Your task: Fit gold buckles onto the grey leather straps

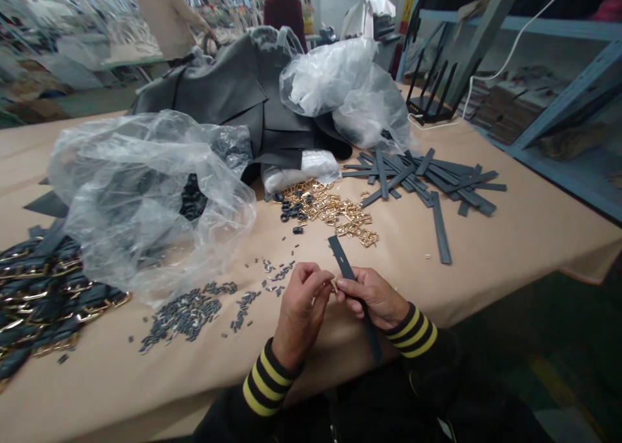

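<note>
Between thumb and fingers, my right hand [372, 295] grips a dark grey strap [342, 256] with a small slot near its upper end. The strap slants from above my hands down past the table edge. Close beside it, my left hand [305, 304] is closed in a pinch on a small gold buckle [334, 285], mostly covered by fingertips and touching or very near the right fingers. A heap of gold buckles [340, 211] lies beyond my hands, with several small black rings [292, 210] at its left. Small dark tube-like pieces [187, 313] lie scattered to the left.
More dark straps [418, 174] are piled at the back right, one strap [440, 228] apart. Clear plastic bags [146, 151] and dark sheet material [218, 74] cover the back. Finished-looking straps with gold buckles [43, 294] sit far left. A router [432, 106] stands near blue shelving [573, 116].
</note>
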Demonstrator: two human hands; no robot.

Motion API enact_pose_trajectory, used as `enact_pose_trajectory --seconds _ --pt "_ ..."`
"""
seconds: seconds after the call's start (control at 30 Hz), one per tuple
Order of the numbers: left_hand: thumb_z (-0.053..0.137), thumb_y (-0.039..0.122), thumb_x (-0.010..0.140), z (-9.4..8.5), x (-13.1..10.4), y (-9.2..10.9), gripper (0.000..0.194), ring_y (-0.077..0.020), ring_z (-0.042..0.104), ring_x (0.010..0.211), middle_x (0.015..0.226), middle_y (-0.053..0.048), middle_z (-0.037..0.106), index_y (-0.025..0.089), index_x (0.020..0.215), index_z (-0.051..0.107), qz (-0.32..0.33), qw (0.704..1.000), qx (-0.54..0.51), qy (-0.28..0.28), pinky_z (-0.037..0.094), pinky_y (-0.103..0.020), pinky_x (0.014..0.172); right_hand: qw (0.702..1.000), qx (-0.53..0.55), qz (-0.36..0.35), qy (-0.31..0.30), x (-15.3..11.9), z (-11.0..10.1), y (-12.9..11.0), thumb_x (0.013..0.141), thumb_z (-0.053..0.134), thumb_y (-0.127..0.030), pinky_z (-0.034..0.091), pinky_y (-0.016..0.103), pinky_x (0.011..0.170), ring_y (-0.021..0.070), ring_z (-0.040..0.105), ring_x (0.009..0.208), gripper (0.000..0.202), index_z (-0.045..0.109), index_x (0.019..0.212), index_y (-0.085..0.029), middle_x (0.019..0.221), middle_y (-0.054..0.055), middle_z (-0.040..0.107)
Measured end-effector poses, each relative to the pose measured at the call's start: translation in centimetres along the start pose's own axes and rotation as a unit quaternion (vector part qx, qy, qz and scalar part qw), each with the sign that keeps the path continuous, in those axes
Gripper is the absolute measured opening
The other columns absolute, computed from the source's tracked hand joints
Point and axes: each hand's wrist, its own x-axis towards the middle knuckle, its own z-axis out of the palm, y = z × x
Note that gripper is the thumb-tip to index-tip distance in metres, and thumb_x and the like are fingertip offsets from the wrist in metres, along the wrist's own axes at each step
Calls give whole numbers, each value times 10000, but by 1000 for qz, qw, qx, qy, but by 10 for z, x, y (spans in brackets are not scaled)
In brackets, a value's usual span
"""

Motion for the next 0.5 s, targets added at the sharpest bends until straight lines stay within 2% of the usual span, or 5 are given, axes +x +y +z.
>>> enact_pose_trajectory --seconds 0.13,0.23,0.33,0.5 --pt "447 152 816 1 -3 0 119 -120 482 742 812 -24 434 195 858 550 -23 999 -32 -14 462 -233 635 999 -31 -9 6 -2 0 -2 694 650 -305 331 110 340 20 447 414 229 556 779 -114 632 -8 584" --pt "455 204 813 -1 -3 -1 93 -126 501 725 795 -25 478 184 796 544 -90 994 -50 -24 456 -226 606 996 -84 -30 14 -4 0 -4 708 627 -305 361 123 365 36 486 441 218 555 782 -113 658 11 611" --pt "462 266 808 -3 -3 -2 130 -116 509 624 703 -6 523 177 787 555 -175 980 -86 -51 431 -206 536 988 -139 -52 28 -5 0 -4 731 594 -296 383 132 385 53 527 477 199 543 800 -117 691 27 626" --pt "493 285 790 -6 -5 -2 159 -91 506 540 678 7 574 176 863 583 -225 958 -164 -74 431 -196 516 976 -196 -74 53 -6 3 -7 744 555 -283 379 134 376 74 549 519 169 535 807 -128 707 32 622"
